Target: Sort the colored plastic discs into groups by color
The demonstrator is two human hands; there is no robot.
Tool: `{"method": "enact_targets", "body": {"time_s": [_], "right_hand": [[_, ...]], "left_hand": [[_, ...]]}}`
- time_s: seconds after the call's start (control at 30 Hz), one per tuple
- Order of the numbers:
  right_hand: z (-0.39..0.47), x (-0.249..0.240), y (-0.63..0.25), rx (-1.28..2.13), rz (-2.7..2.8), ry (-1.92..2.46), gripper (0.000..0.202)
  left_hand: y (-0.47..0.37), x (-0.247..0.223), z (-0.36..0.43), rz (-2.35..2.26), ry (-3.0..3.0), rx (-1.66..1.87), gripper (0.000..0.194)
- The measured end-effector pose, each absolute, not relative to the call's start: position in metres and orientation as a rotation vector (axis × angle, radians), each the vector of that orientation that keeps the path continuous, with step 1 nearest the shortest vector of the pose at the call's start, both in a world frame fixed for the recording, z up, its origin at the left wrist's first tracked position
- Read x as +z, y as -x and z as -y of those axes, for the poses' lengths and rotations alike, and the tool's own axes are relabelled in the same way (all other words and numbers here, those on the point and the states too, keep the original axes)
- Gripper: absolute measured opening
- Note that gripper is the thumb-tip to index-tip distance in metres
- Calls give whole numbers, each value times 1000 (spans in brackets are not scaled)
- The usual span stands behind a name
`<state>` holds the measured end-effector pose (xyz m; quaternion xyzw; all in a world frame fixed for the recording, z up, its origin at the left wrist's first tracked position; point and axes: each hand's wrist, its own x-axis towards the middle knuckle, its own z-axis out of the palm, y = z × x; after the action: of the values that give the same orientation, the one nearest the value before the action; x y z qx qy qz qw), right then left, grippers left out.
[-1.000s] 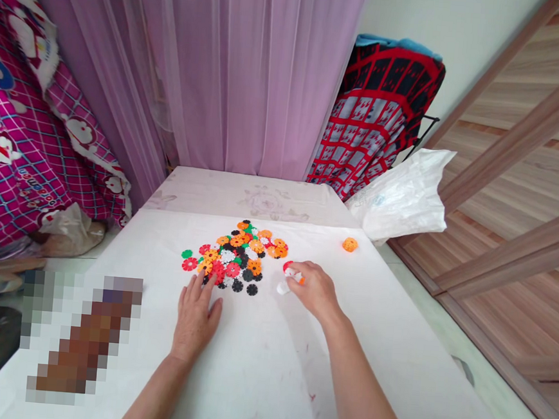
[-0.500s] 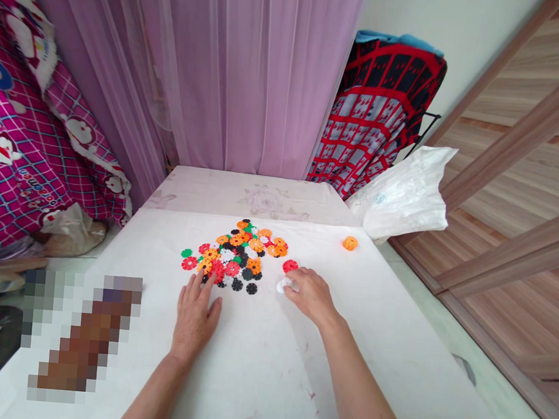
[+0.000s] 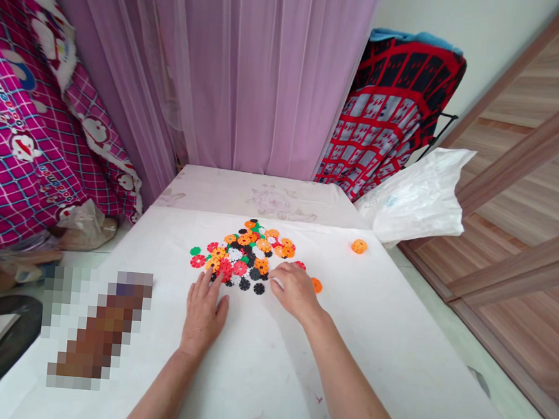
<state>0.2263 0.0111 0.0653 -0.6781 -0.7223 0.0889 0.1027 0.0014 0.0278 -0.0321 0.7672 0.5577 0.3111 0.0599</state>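
Observation:
A pile of notched plastic discs (image 3: 241, 268) in red, orange, black, green and white lies at the middle of the white-covered table. My left hand (image 3: 204, 310) rests palm down at the pile's near left edge, fingers spread, their tips touching the discs. My right hand (image 3: 296, 291) is at the pile's right edge, its fingers bent by the black discs; whether something is between the fingertips cannot be seen. An orange disc (image 3: 317, 285) lies just right of this hand, and a red disc (image 3: 300, 265) shows partly behind it.
An orange ball of joined discs (image 3: 359, 246) sits at the table's right. Beyond the right edge stands a white plastic bag (image 3: 416, 197). A pixelated patch (image 3: 106, 325) covers the table's left side. Behind the table hangs a purple curtain (image 3: 271, 73).
My right hand has moved left to the pile, and the white disc near its fingers is out of sight. An orange disc now shows beside it. The view has shifted slightly.

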Motion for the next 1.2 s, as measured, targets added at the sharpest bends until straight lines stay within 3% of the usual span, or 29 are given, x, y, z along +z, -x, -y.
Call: {"method": "enact_targets", "body": {"time_s": [0.27,0.77,1.2], "right_hand": [[-39,47,-161,222,2354,1895,26],[-59,43,-154,286,2321,1966,28],[4,70,-262,238,1837,2272,22]], "left_hand": [[-2,-36,-29,-1686,-2340,952,46],[-2,-38,-31,-1654,-2328,966,47],[-2,-33,-29,-1672,-2294,946,45]]}}
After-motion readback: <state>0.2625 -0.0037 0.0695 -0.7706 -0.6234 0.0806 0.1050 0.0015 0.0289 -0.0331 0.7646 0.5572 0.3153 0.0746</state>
